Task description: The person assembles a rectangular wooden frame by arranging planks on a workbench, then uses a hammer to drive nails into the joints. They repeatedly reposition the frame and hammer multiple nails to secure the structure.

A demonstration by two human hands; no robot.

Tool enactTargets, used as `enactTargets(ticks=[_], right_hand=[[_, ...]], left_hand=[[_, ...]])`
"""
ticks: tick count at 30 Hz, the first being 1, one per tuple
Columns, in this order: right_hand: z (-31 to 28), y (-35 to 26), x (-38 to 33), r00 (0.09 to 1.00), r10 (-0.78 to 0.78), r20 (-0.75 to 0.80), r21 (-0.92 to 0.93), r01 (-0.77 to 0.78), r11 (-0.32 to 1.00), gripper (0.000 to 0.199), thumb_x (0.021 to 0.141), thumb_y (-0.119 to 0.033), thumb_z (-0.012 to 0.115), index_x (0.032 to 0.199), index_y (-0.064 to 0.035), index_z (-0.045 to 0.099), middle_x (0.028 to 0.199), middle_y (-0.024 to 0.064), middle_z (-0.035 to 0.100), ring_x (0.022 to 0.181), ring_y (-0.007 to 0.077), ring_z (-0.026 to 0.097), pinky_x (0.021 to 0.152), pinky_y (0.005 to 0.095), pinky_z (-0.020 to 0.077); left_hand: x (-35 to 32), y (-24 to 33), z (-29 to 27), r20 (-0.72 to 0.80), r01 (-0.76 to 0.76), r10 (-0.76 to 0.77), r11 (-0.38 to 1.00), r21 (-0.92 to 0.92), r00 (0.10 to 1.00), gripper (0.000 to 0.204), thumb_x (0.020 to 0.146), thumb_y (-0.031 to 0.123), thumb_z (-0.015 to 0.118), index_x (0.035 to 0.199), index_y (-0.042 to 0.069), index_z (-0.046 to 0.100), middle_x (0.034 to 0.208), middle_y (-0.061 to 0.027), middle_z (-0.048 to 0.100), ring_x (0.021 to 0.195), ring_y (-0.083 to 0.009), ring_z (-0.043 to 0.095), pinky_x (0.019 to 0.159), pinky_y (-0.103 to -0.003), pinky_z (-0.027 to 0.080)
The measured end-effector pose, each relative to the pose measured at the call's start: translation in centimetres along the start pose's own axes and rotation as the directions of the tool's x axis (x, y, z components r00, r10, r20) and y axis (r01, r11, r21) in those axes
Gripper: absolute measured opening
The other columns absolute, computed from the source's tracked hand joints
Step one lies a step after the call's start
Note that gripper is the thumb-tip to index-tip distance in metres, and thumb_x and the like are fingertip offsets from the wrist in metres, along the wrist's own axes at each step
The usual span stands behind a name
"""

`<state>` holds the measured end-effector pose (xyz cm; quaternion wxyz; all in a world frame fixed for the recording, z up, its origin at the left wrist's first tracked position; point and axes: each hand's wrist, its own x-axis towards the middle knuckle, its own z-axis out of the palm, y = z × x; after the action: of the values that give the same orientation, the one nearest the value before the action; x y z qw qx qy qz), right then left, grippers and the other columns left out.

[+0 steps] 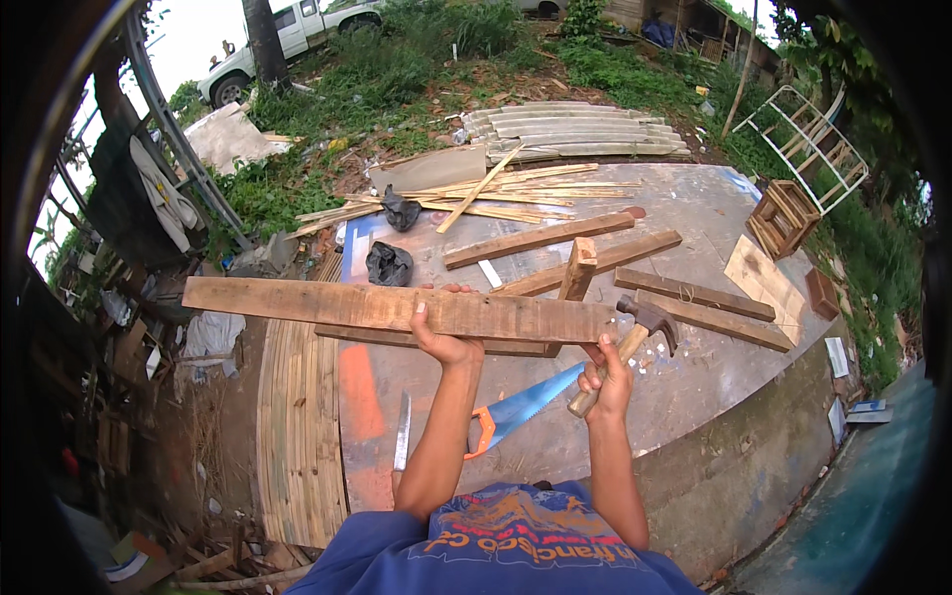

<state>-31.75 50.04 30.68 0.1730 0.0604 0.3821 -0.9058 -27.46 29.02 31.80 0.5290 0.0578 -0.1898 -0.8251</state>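
Note:
My left hand (443, 337) grips a long weathered wooden plank (327, 303) near its middle and holds it level above the concrete slab (694, 387). In my right hand (607, 379) is a claw hammer (647, 319) with a wooden handle, its head raised at the plank's right end. A short wooden piece (578, 268) stands upright behind that end of the plank. Below my hands a hand saw (526, 405) with a blue blade and an orange handle lies on the slab. A long knife (403, 432) lies to its left.
More planks (540, 239) and thin slats (476, 198) lie across the slab, with two black bags (389, 264). A wooden crate (783, 216) stands at the right. Corrugated sheets (570, 129) lie behind, bamboo strips (296, 436) at the left, and a white vehicle (288, 40) is parked beyond.

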Motion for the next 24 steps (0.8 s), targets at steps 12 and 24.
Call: enactTargets(ticks=[12, 24], right_hand=[[0.6, -6.0, 7.8, 0.989, -0.113, 0.091, -0.290, 0.135, 0.947, 0.037, 0.095, -0.032, 0.070, 0.101, 0.0002, 0.053, 0.097, 0.0197, 0.069, 0.044, 0.0065, 0.041, 0.039, 0.0245, 0.0363], [0.4, -5.3, 14.1, 0.984, -0.130, 0.125, -0.280, 0.160, 0.947, 0.031, 0.094, -0.026, 0.073, 0.097, 0.0010, 0.058, 0.095, 0.0134, 0.069, 0.046, 0.0076, 0.046, 0.041, 0.0259, 0.0409]], left_hand=[[9.2, -1.7, 4.3, -0.111, -0.038, 0.053, 0.991, 0.130, 0.992, 0.052, 0.088, 0.044, 0.042, 0.112, -0.001, 0.051, 0.096, -0.0178, 0.061, 0.091, -0.0297, 0.063, 0.080, -0.044, 0.052], [13.1, -6.1, 5.1, -0.099, -0.072, 0.096, 0.971, 0.229, 0.990, 0.054, 0.089, 0.045, 0.042, 0.119, 0.000, 0.045, 0.103, -0.0193, 0.062, 0.096, -0.0316, 0.064, 0.085, -0.047, 0.054]])
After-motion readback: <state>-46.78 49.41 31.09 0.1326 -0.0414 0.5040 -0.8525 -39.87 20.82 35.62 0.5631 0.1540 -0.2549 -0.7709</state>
